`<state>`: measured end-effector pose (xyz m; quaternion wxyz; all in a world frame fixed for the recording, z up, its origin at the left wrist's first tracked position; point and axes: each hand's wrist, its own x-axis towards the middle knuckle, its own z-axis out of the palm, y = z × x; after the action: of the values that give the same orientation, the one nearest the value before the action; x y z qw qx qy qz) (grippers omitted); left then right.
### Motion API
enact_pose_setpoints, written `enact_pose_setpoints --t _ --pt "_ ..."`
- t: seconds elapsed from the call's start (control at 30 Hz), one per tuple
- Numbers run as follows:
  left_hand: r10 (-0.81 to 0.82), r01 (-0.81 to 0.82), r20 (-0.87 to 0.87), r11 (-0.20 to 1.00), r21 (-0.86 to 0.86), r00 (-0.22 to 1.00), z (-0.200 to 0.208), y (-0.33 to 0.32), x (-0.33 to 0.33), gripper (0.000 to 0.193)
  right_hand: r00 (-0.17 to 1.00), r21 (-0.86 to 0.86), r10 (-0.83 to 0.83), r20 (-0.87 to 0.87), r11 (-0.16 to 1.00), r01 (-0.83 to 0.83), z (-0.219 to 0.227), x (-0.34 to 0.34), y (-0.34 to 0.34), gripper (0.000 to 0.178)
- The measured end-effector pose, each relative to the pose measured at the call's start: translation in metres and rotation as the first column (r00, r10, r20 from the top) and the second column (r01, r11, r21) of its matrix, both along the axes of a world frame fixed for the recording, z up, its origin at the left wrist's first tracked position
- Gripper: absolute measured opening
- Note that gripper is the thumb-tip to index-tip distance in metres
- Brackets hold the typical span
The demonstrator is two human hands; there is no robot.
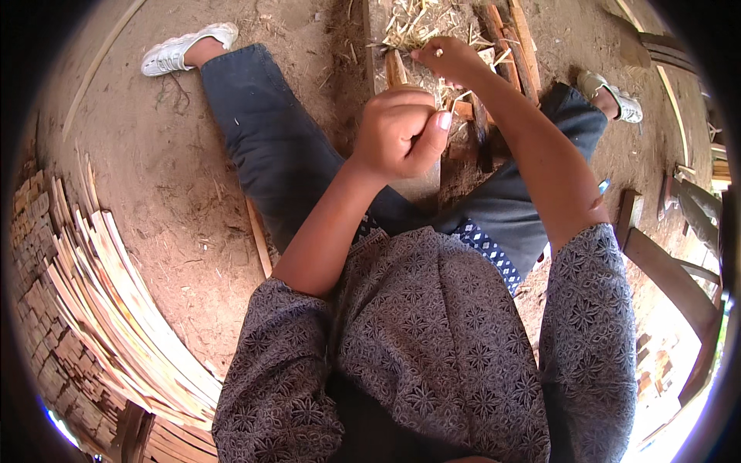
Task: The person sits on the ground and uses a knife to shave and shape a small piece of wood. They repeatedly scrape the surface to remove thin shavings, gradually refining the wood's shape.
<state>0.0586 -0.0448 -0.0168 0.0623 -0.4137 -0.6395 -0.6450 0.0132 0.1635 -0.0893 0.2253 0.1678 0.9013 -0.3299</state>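
My left hand (405,131) is closed in a fist above a wooden plank (424,187) between my legs. A thin pale strip of wood (457,99) shows beside its thumb, seemingly pinched there. Farther out, my right hand (455,62) is closed too, low over the plank beside curled wood shavings (413,25). A small pale round spot shows at its knuckles; whatever its fingers hold is hidden. Just left of that hand lies a short light-brown piece of wood (395,69).
Several wooden sticks (521,50) lie right of the shavings. Long split wood strips (127,301) are stacked at the left. At the right stands a dark wooden frame (668,274). My legs stretch out on both sides over the dirt floor (174,193).
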Motion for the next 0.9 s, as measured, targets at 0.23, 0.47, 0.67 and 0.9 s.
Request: enact_pose_setpoints --t 0.23,0.47,0.67,0.9 --pt "0.119 -0.120 -0.055 0.992 -0.027 0.991 -0.015 -0.003 0.011 0.030 0.995 -0.197 -0.001 -0.099 0.980 -0.019 0.041 0.045 -0.007 0.041" --pt "0.154 -0.158 -0.097 0.987 -0.034 0.983 -0.012 0.010 0.014 0.033 0.951 -0.034 0.207 -0.232 0.975 -0.220 0.092 0.066 -0.010 0.041" --pt "0.166 -0.168 -0.090 0.986 -0.020 0.982 -0.011 0.016 0.016 0.033 0.948 0.068 0.149 -0.281 0.989 -0.135 0.026 0.044 0.007 0.043" --pt "0.185 -0.187 -0.046 0.981 -0.050 0.982 0.001 0.023 0.013 0.036 0.987 0.161 0.111 -0.120 0.983 -0.091 -0.003 0.019 0.016 0.049"
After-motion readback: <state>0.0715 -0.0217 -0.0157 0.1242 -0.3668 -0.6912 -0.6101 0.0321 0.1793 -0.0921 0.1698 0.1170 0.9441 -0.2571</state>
